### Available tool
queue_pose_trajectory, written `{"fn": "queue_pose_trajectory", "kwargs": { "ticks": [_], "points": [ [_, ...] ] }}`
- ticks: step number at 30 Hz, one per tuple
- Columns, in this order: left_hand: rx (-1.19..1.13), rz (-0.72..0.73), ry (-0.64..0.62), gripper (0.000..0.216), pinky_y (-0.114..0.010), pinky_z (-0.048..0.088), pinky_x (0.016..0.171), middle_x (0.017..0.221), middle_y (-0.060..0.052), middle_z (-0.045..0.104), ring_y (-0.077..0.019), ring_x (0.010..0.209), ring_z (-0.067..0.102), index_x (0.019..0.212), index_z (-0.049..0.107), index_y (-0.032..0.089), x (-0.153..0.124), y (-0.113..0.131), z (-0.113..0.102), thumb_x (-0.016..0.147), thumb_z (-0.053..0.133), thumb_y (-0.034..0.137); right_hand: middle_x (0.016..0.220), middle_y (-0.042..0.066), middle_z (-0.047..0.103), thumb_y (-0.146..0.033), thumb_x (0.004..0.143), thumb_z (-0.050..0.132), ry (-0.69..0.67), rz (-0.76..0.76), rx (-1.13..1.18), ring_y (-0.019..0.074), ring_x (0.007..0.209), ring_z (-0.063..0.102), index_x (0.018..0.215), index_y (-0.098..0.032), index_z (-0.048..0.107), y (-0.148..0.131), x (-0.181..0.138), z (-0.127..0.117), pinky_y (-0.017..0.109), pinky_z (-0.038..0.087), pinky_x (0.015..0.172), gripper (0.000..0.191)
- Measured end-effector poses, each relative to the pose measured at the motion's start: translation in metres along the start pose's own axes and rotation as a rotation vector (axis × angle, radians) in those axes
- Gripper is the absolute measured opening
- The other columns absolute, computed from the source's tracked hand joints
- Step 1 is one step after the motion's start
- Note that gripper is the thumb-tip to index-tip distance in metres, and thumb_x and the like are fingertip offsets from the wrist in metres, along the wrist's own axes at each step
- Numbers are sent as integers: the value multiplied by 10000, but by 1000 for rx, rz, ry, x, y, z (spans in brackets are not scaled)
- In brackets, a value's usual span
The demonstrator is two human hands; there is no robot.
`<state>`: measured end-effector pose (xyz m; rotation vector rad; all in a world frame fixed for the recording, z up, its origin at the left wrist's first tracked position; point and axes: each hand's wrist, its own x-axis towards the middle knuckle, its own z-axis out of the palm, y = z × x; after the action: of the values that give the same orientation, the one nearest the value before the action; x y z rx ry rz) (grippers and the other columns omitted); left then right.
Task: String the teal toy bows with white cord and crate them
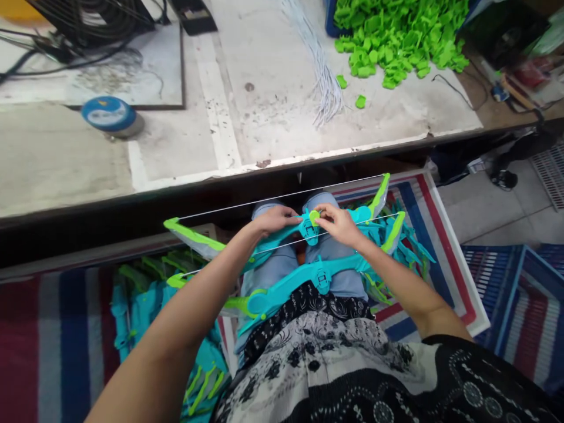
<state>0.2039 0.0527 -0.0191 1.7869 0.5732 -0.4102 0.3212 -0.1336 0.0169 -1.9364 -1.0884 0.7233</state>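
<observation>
Toy bow point(282, 235): teal body, lime limb tips, white string; lies across lap, below bench point(273, 111) edge. Left hand point(275, 218) closed on its centre grip. Right hand point(337, 223) pinches a lime clip point(314, 217) onto the grip. Second bow point(304, 288) nearer the body. No legible writing. Stained white bench carries lime parts point(396, 35), white cords point(319, 64), blue tape roll point(108, 113). Striped bags below.

Your bare forearms reach forward over your lap and converge, the left hand point(274, 220) lying knuckles-up with fingers extended toward the right hand point(338, 225), whose thumb and forefinger appear pinched together, wrists nearly level.
</observation>
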Motion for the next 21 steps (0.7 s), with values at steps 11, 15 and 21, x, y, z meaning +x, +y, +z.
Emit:
{"fn": "queue_pose_trajectory", "kwargs": {
  "ticks": [11,15,21],
  "points": [
    [-128,-26,-255,507,-284,477,676,826,-40,702,-211,752,657,882,661,185,2,14,3,610,704,612,873,39,709,-281,913,535,222,149,-93,160,777,640,1137,-183,679,5,-34,46,255,485,755,284],
    [-235,-22,-227,506,-283,472,607,806,-37,688,-186,642,643,903,640,185,-1,11,7,629,713,604,899,66,704,-282,934,513,262,98,-237,201,893,623,1135,-180,679,2,-35,59,305,479,848,281],
    [-190,18,-197,493,-266,436,572,735,-33,657,-169,628,609,859,649,162,-4,13,6,666,690,614,988,109,626,-323,972,457,382,34,-329,211,960,579,1122,-166,683,3,-35,69,344,475,900,313]
  ]
}}
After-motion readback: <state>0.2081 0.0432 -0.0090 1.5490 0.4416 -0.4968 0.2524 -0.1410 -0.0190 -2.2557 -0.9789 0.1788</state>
